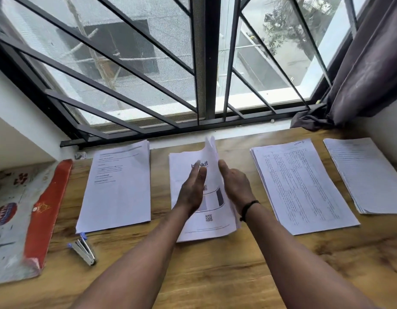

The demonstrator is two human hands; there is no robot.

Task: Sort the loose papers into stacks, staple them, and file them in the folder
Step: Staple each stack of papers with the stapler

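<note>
Your left hand (193,188) lies spread flat while your right hand (234,186) pinches sheets of the middle stack (186,228); square edges (stapler (85,250) waits at eight o'clock).

We see four white paper stacks flat on desk: printed stack (199,221) under our hands, top sheet (212,157) lifted; text stack (117,186) left; table stack (302,186) and lined stack (367,172) right. Stapler (83,249) and red-edged folder (25,219) far left.

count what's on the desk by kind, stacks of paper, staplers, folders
paper stacks: 4
stapler: 1
folder: 1
total: 6
</note>
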